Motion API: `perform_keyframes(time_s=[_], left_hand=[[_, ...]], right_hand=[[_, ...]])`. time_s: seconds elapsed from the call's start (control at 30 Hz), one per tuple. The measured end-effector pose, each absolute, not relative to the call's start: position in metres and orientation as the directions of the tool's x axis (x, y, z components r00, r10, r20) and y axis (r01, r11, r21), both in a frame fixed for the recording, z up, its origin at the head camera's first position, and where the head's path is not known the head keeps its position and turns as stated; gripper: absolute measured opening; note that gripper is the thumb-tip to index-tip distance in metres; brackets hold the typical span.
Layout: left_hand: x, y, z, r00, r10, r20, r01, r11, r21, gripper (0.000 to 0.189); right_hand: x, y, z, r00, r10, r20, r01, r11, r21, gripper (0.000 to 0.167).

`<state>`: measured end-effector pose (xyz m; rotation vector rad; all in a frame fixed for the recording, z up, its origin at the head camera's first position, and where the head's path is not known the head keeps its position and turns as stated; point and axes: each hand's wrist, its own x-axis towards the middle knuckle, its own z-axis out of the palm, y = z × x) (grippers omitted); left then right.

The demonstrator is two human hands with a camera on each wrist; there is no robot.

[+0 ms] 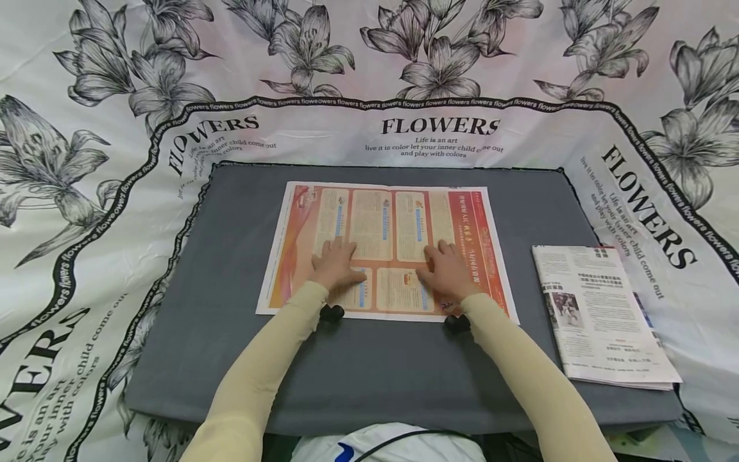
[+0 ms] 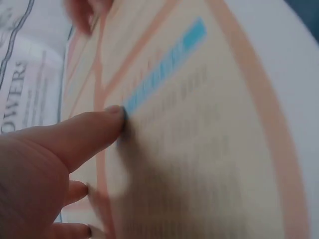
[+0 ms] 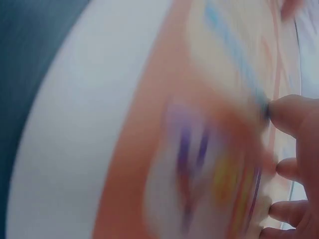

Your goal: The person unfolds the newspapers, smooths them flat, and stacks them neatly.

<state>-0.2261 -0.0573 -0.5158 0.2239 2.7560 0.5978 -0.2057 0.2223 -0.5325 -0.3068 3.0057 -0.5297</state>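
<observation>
On red-orange sheet (image 1: 387,252), inside edges: left hand (image 1: 336,266), right hand (image 1: 450,273); table (image 1: 381,372) around.

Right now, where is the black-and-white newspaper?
In the head view, the black-and-white newspaper lies on the right side of the grey tabletop, to the right of the orange sheet that the right hand touches.

A grey-topped bench (image 1: 375,372) stands here, patterned white sheeting (image 1: 323,141) around its far edge and both sides, with dark flowers (image 1: 308,42) and a black lettered border (image 1: 439,102); whether it hangs, I can't quite tell.
</observation>
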Motion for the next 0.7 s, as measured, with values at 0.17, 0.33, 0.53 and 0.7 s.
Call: perform_keyframes(time_s=[0.17,0.33,0.53,0.7], left_hand=[[-0.231,-0.093,-0.511,-0.946,0.178,-0.271,0.044,0.899,0.436,0.085],[-0.237,-0.128,-0.514,-0.957,0.111,-0.268,-0.021,0.894,0.448,0.085],[-0.238,-0.144,-0.514,-0.958,0.072,-0.278,-0.062,0.894,0.443,0.085],[-0.234,-0.144,-0.517,-0.961,0.077,-0.266,-0.059,0.88,0.471,0.085]], right_hand=[[-0.206,0.266,-0.533,-0.989,-0.122,-0.082,-0.086,0.934,-0.346,0.066],[-0.196,0.304,-0.53,-0.995,-0.059,-0.075,-0.031,0.944,-0.328,0.069],[-0.187,0.321,-0.53,-0.998,-0.023,-0.053,-0.004,0.943,-0.334,0.064],[-0.184,0.323,-0.534,-0.999,-0.026,-0.041,-0.012,0.948,-0.319,0.063]])
